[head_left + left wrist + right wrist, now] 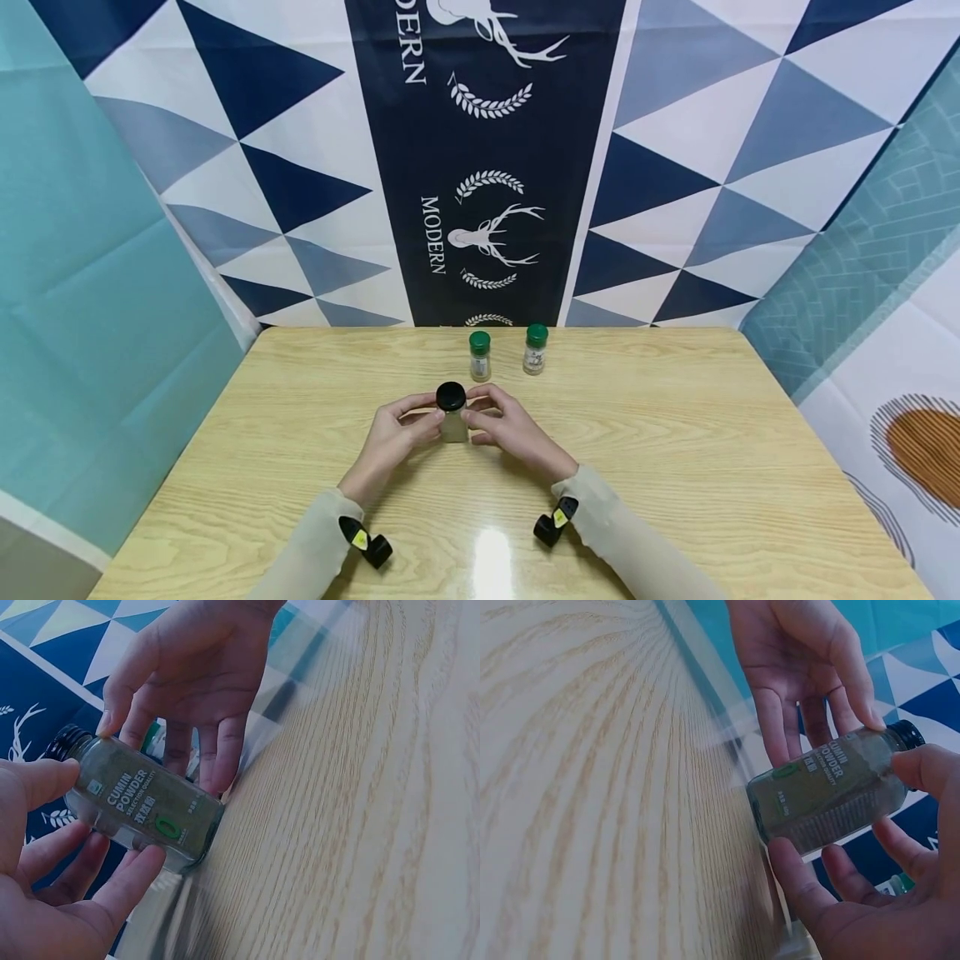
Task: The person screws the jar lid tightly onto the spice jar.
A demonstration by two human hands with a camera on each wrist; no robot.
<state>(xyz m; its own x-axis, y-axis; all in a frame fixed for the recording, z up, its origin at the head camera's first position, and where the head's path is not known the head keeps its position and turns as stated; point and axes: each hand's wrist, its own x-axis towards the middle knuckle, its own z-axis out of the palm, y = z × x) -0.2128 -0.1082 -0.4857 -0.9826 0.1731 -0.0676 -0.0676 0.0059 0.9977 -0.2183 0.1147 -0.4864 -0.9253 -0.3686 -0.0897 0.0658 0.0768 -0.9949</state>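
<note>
A square glass jar of cumin powder (453,427) with a black lid stands upright on the table, between my two hands. From the left, my left hand (400,432) holds it, thumb near the neck and fingers about the side. My right hand (510,425) holds the opposite side in much the same way. The printed label on the jar (142,795) is readable in the left wrist view. In the right wrist view, the thumb of my right hand (877,877) touches the jar (825,791) just below the lid.
Two small shakers with green lids, one on the left (480,357) and one on the right (535,350), stand behind the jar near the table's back edge. The wooden table (660,433) meets a patterned cloth backdrop (480,167).
</note>
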